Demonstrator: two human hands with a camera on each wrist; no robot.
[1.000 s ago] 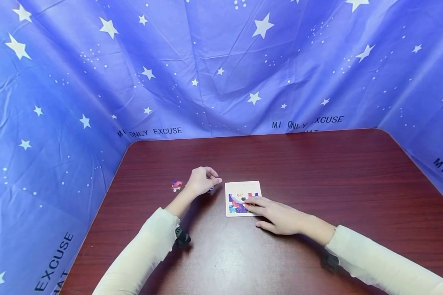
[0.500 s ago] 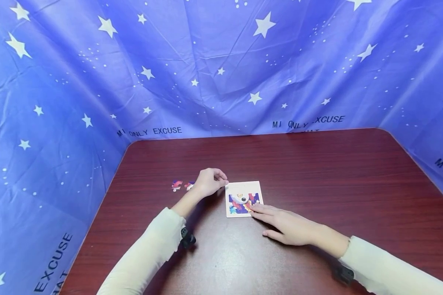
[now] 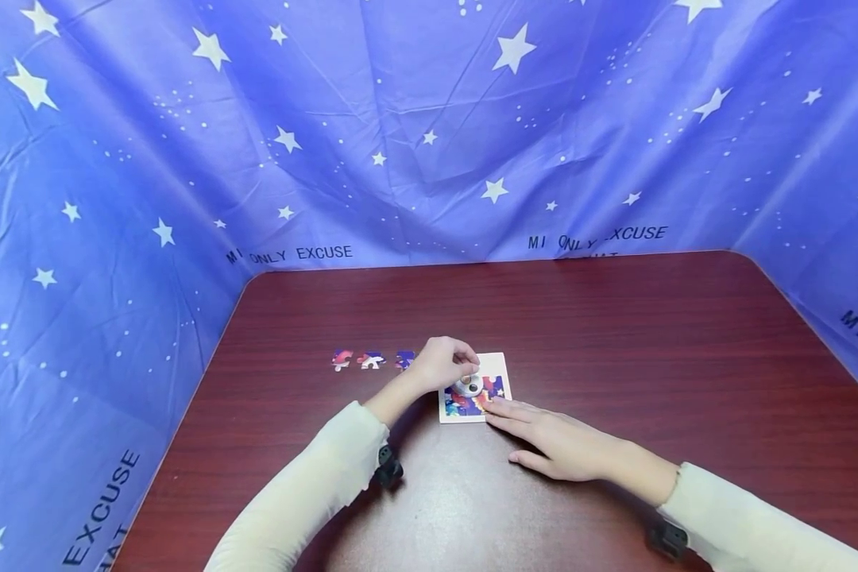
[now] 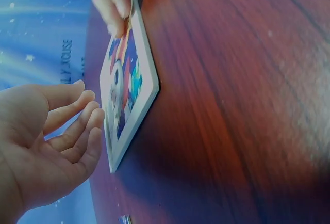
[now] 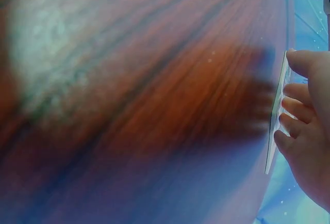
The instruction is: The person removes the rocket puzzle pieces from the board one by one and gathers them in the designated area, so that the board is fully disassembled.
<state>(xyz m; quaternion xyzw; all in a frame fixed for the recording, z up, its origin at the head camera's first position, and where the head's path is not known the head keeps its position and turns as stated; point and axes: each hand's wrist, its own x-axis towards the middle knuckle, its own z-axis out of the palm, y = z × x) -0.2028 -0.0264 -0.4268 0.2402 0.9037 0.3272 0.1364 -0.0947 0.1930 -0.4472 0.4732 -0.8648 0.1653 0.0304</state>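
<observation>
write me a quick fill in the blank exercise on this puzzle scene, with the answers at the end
1. On the table, ____ loose pieces lie in a row.
2. Seen from the head camera, that row lies to the ____ of the board.
3. The hand resting its fingertips on the board's near right part is the person's ____ one.
4. The big white shapes on the blue curtain are ____.

Missing words: three; left; right; stars.

A square, pale-rimmed puzzle board [image 3: 492, 365] lies flat, its near part filled with a purple, red, blue and white picture [image 3: 466, 404] and its far right part bare, while three loose, multicoloured puzzle pieces [image 3: 372, 360] lie in a row to its left.
</observation>
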